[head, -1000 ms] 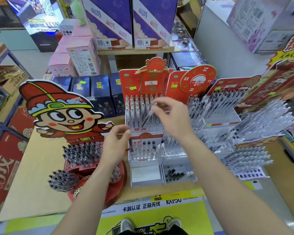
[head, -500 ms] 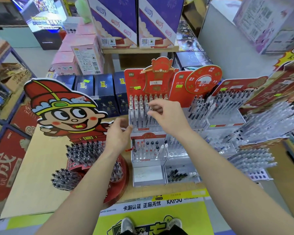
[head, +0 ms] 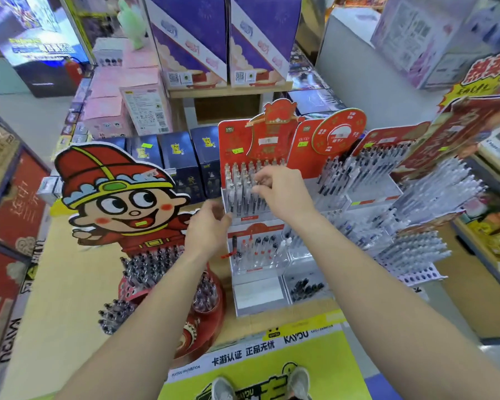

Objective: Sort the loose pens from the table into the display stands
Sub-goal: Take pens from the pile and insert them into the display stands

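Left hand (head: pixel 207 228) hangs loosely curled, apparently empty, just left of the red pen stand (head: pixel 232 138). Right hand (head: pixel 279 193) pinches a pen (head: pixel 254 201) by its cap, upright among the upper rows. It is probably light, stiff and slick, so grip it near the top.

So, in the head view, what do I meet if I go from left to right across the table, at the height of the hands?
First the cartoon figure cutout → left hand → right hand → round red sign → slanted white pen racks.
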Demonstrator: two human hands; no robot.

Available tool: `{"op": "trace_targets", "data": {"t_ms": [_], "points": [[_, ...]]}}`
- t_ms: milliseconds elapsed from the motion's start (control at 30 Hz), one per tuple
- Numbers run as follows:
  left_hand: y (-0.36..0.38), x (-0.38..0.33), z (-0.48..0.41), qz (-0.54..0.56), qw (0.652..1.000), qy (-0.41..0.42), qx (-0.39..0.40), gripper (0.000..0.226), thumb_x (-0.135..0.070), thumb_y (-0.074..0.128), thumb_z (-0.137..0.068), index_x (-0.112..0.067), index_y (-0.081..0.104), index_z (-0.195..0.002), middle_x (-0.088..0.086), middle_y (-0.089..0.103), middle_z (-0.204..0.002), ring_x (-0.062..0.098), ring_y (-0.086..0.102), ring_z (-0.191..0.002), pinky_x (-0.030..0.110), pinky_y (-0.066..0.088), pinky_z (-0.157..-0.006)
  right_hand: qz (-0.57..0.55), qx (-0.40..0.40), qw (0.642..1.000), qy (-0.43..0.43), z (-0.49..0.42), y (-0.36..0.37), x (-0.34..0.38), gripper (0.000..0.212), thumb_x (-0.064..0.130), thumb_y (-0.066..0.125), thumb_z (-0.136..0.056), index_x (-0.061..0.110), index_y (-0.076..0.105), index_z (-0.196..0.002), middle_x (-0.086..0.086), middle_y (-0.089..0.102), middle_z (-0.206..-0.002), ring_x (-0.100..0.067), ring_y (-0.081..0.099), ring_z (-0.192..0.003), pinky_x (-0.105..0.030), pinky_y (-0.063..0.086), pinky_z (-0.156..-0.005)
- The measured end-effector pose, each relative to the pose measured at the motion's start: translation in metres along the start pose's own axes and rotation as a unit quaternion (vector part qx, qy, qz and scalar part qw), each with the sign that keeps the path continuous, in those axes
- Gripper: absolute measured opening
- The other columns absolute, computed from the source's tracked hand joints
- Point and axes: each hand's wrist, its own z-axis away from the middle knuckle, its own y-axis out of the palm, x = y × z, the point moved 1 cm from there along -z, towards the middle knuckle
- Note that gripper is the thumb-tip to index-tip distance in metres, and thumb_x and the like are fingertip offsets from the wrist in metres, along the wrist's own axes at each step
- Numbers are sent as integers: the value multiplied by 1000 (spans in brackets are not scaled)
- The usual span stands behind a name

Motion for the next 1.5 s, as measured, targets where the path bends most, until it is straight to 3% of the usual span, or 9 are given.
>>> {"op": "trace_targets", "data": {"t_ms": [300, 400, 467, 633, 733, 900, 1200, 1333, 1500], "points": [[-32, -9, 34, -41, 997, 30, 55, 40, -36, 63, -99, -17, 57, -134, -7, 62, -115, 12, 58, -104, 26, 44, -84, -21, -18, 999, 41, 27, -2, 8, 36, 27, 71, -93, 13, 66, -126, -6, 73, -112, -19, 67, -102, -37, 55, -94], [-50, -9, 54, -80, 993, 57, 59, 43, -36, 61, -100, -15, 57, -136, -1, 65, -128, 11, 56, -105, 27, 46, -89, 49, -30, 998, 9, 46, -3, 11, 41, 35, 67, -95, 17, 61, -132, -3, 67, -123, -22, 63, -111, -38, 56, -88], [-62, -7, 70, -109, 989, 75, 65, 45, -41, 61, -99, -16, 58, -136, 0, 65, -132, 14, 59, -111, 32, 50, -94, 108, -12, 994, -7, 63, -1, 14, 43, 38, 61, -97, 20, 57, -137, -2, 59, -135, -23, 57, -121, -37, 55, -85], [-97, 17, 115, -247, 963, 90, 53, 49, -49, 58, -97, -18, 58, -135, 3, 64, -132, 22, 60, -117, 35, 50, -93, 148, 56, 986, -51, 108, 21, 23, 43, 33, 58, -95, 18, 54, -135, -7, 53, -128, -29, 55, -115, -40, 52, -83], [-121, 43, 143, -331, 940, 60, 51, 55, -52, 58, -97, -20, 54, -141, 3, 58, -139, 23, 57, -123, 34, 47, -90, 186, 132, 971, -67, 131, 41, 37, 51, 40, 59, -95, 19, 47, -141, -8, 47, -137, -32, 49, -124, -42, 50, -88], [-176, 105, 181, -403, 914, 3, 55, 85, -71, 50, -91, -20, 33, -157, 5, 35, -162, 28, 40, -144, 46, 40, -114, 217, 217, 949, -69, 162, 72, 79, 70, 48, 62, -93, 17, 35, -150, -11, 37, -151, -36, 35, -139, -50, 42, -107], [-278, 219, 204, -427, 901, -42, 56, 90, -68, 51, -94, -17, 19, -161, 5, 24, -167, 28, 32, -149, 45, 35, -118, 225, 201, 948, -97, 195, 164, 185, 70, 49, 59, -90, 17, 35, -147, -13, 40, -146, -36, 38, -134, -51, 39, -105], [-326, 272, 184, -422, 903, -28, 73, 91, -68, 50, -94, -16, 18, -161, 5, 23, -167, 30, 33, -148, 47, 36, -117, 217, 211, 951, -64, 195, 229, 236, 67, 46, 61, -89, 14, 40, -145, -11, 40, -145, -36, 38, -135, -51, 39, -106], [-377, 325, 143, -422, 899, 4, 118, 87, -65, 51, -96, -11, 24, -158, 10, 28, -164, 32, 37, -145, 47, 43, -110, 187, 228, 956, 11, 187, 305, 280, 74, 46, 59, -93, 15, 30, -154, -11, 34, -155, -37, 33, -140, -49, 37, -108]]}}
